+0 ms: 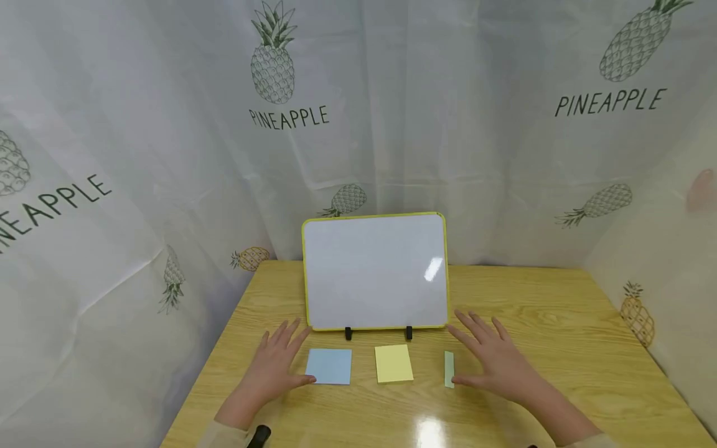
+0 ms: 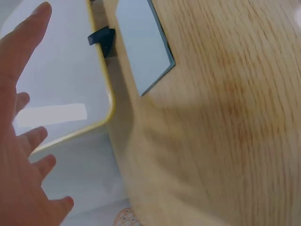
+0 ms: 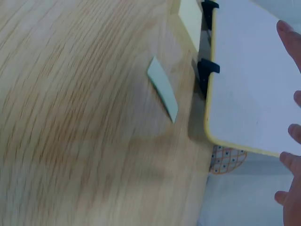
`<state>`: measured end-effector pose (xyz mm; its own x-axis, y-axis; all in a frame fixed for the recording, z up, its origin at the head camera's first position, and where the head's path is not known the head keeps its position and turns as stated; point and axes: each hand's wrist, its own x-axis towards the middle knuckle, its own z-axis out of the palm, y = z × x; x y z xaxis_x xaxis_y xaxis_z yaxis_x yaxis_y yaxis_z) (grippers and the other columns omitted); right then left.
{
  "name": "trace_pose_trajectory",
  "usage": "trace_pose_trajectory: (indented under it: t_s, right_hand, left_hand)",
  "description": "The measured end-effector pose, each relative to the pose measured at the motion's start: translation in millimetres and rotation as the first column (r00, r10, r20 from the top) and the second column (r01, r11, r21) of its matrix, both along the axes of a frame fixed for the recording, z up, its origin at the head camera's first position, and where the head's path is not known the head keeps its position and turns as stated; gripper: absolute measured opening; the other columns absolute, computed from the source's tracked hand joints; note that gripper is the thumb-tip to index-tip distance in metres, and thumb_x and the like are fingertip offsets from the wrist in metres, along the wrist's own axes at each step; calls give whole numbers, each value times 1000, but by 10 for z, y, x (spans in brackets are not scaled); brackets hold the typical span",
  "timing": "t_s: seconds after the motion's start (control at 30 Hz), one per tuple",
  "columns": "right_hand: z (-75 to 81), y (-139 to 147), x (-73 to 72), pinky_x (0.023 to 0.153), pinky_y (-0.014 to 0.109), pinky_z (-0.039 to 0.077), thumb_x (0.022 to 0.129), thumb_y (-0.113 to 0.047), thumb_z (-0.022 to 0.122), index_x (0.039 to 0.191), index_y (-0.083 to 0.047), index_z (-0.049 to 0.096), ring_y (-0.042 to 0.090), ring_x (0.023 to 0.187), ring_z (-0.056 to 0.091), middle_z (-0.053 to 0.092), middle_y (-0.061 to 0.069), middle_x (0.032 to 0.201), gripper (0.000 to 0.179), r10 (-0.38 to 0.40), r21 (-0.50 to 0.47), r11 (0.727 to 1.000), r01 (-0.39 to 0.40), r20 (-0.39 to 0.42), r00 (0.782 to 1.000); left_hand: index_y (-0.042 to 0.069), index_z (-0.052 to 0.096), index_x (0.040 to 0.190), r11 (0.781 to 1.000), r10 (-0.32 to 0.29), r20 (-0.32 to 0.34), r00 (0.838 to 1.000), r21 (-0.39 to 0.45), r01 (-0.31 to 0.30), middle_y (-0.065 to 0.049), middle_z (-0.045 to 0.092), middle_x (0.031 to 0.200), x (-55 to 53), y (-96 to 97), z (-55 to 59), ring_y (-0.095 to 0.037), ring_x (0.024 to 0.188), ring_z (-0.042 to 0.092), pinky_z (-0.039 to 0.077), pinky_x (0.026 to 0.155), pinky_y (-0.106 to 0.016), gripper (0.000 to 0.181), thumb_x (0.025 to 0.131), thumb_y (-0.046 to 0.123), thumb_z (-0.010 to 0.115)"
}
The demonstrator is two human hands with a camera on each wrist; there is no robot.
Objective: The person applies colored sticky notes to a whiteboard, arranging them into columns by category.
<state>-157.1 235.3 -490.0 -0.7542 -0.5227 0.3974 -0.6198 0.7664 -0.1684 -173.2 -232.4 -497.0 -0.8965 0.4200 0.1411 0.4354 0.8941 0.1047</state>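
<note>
My left hand (image 1: 274, 367) is spread beside the blue sticky-note pad (image 1: 329, 367), its thumb tip overlapping the pad's left corner in the head view. On the other side, the spread right hand (image 1: 498, 364) has its thumb tip over the edge of a narrow pale green paper strip (image 1: 449, 369). Both hands hold nothing. Between the two lies a yellow sticky-note pad (image 1: 394, 364). The left wrist view shows the blue pad (image 2: 143, 44) as a thin stack; in the right wrist view the green strip (image 3: 163, 88) curves slightly upward.
Behind the notes, a yellow-framed whiteboard (image 1: 375, 274) leans upright on a stand with black feet (image 1: 409, 333). All of it stands on a wood-grain table (image 1: 521, 298). White curtains (image 1: 426, 124) printed with pineapples hang at the back and sides.
</note>
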Motion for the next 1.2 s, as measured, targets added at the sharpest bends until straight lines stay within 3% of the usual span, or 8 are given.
trace_pose_trajectory:
  t_s: [0.13,0.3,0.5,0.63,0.83,0.97,1.2]
  right_hand:
    - [-54,-148,-66,114,52,4,68,-52,84,143,-13,49,41,135,34,38,11,151,91,54,-70,996,-53,16,998]
    - [-144,-340,-126,107,59,20,68,-46,86,139,-11,53,38,133,38,45,11,145,86,118,-148,983,-109,55,991]
    - [-295,-575,-158,95,59,38,71,-40,87,138,-10,54,34,123,48,52,7,137,80,152,-245,963,-111,157,976]
    - [-367,-759,-184,96,54,41,72,-37,86,136,-12,56,29,121,50,55,0,133,74,182,-304,947,-103,243,953]
    - [-448,-1040,-265,95,49,44,74,-32,86,131,-11,59,27,119,53,59,-2,128,66,244,-406,907,-111,293,924]
    - [-525,-1221,-317,93,47,45,74,-27,87,129,-8,59,22,114,54,60,-3,124,64,287,-477,875,-84,371,883]
    - [-651,-1513,-421,93,46,44,76,-27,86,130,-8,58,23,110,54,62,0,119,63,342,-478,871,-109,433,834]
  left_hand:
    - [12,35,152,994,-52,45,998,93,48,-17,30,154,-36,3,-54,-44,139,27,23,104,-67,104,69,54,82]
    - [9,35,151,977,-101,115,988,200,77,-17,37,150,-54,31,-98,-41,135,34,29,104,-62,102,69,40,87]
    - [5,39,147,971,-121,214,969,226,71,-15,48,142,-101,120,-164,-37,128,45,37,103,-52,92,72,30,87]
    - [6,49,140,971,-131,225,965,227,79,-12,55,134,-120,133,-257,-34,122,51,41,99,-49,81,72,27,87]
    - [14,63,117,962,-184,184,966,233,139,2,61,110,-174,101,-426,-21,105,53,45,90,-39,53,71,25,88]
    - [17,63,112,958,-199,210,957,249,144,7,56,101,-229,107,-493,-16,100,50,43,89,-37,49,71,25,89]
    - [18,64,104,934,-216,272,938,338,117,9,55,99,-316,110,-558,-12,94,49,43,87,-36,39,74,24,87]
